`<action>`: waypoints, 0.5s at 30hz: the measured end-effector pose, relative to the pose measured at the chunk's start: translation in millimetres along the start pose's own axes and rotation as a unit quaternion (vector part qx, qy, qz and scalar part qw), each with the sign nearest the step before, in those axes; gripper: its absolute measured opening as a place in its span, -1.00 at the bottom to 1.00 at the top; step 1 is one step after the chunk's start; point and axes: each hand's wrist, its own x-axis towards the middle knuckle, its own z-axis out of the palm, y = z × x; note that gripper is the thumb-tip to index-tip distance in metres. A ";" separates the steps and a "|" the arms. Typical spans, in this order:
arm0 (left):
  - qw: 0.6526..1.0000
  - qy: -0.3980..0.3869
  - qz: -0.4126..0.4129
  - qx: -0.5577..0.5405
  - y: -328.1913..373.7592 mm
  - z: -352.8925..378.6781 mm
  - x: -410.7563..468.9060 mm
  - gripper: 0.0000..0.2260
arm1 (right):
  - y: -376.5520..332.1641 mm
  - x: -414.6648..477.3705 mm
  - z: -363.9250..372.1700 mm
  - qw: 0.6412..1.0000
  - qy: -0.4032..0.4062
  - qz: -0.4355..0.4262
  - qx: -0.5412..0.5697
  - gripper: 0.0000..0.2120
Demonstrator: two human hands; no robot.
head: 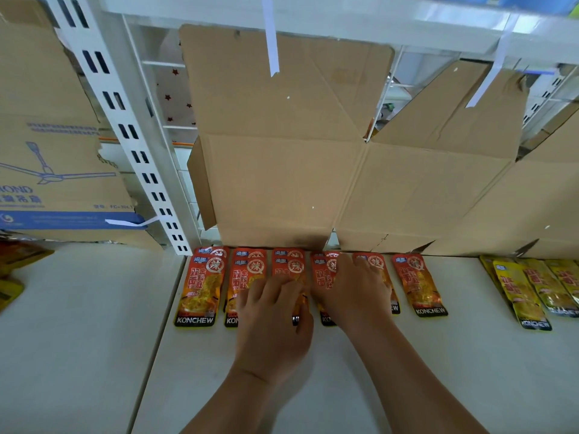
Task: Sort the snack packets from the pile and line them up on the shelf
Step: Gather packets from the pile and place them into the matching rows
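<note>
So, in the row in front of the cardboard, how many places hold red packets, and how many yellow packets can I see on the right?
Red packet places: 6 (some hold two packets, one behind the other)
Yellow packets: at least 3, overlapping and cut off by the picture edge
Total: at least 9

We get a bright, evenly lit picture. The light is soft and white, and strongest in the gaps behind the cardboard (282,136). Shadows are faint: a dark smudge at the cardboard's foot and pale shade beside the left hand (272,321), which motion smears slightly. The foil of the red packets (200,286) and yellow packets (532,296) glints. The wide lens tilts and bends the white upright (125,130), and the print on the box (47,158) at the left edge is soft.
</note>
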 end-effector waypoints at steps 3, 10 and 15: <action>1.000 -0.002 0.001 0.000 -0.4 0.7 -0.1 -0.80 | 1.1 -1.5 -0.7 1.000 0.002 0.001 0.007 -0.26; 1.000 -0.004 -0.008 0.002 -0.6 0.3 0.0 -0.78 | 6.7 -3.6 -7.3 0.999 0.036 -0.010 0.036 -0.32; 1.000 -0.004 -0.002 0.005 -0.1 0.4 0.0 -0.79 | 14.8 -15.4 -20.3 0.995 0.039 -0.042 0.076 -0.47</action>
